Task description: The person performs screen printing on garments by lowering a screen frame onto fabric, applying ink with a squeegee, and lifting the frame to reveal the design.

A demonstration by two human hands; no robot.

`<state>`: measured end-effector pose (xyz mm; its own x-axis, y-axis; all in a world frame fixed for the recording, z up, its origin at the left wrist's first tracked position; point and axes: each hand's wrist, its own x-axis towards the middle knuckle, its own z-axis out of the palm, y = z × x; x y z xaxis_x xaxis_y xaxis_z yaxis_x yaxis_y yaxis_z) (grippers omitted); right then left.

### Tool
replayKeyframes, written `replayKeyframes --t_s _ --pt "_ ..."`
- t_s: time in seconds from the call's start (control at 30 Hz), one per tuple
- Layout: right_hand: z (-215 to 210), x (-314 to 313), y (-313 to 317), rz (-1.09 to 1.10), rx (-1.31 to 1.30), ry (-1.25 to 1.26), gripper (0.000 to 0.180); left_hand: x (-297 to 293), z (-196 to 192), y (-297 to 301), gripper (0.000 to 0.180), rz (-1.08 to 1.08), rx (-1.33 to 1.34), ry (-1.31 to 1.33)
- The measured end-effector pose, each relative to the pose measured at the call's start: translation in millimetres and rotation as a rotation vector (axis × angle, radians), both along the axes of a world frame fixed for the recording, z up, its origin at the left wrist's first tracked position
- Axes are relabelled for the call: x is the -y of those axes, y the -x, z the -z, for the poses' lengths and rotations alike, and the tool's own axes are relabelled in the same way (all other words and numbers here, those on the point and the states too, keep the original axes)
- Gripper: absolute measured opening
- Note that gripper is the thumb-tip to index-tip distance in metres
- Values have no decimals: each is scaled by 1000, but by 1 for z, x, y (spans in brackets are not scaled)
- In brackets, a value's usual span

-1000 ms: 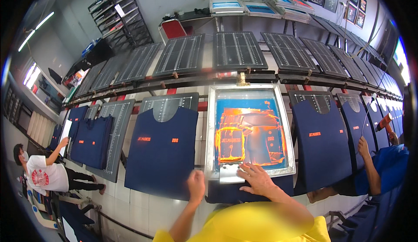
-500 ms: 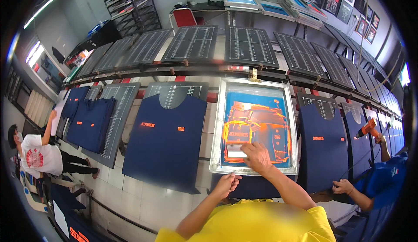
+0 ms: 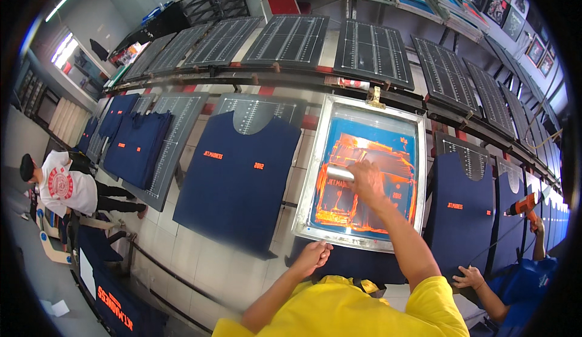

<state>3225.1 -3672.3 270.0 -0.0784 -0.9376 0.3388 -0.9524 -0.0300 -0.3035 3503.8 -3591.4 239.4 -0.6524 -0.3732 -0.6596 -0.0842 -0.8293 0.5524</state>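
My right hand is wrapped around a squeegee with a pale blade, partly hidden under the fingers. It rests on the blue mesh of a metal-framed printing screen, where orange ink is smeared around the stencil. My left hand is curled loosely shut just off the screen's near left edge, nothing visible in it. Beneath the screen, part of a navy shirt panel shows. A hinge clamp sits at the screen's far edge.
To the left lies a navy panel with orange print on a grey board. Another printed panel lies to the right. A co-worker in blue holds an orange heat gun there. Someone in a white shirt stands far left. Gridded boards line the far side.
My right hand has pushed the squeegee away from me, from the screen's near part toward its middle. The view has shifted slightly. The co-worker's lower hand has opened.
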Motion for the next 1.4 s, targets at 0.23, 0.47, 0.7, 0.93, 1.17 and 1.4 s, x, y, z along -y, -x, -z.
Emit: replayKeyframes --t_s 0.23,0.47,0.7,0.93,1.17,1.4 --pt "-32 64 66 -87 495 -570 53 6 0 -6 19 46 -71 -43" --pt "-23 -50 -21 -71 208 -161 42 12 -21 -12 26 164 -71 -69" --pt "-19 -96 -81 27 98 36 37 53 -62 -5 36 -53 175 1637" --pt "-25 -127 -108 23 63 -18 52 66 -67 -14 41 430 97 1699" --pt "4 -83 -86 102 37 73 36 105 -38 14 43 449 192 1806" --pt "-11 -4 -25 180 69 -19 20 203 -47 86 33 459 130 1743"
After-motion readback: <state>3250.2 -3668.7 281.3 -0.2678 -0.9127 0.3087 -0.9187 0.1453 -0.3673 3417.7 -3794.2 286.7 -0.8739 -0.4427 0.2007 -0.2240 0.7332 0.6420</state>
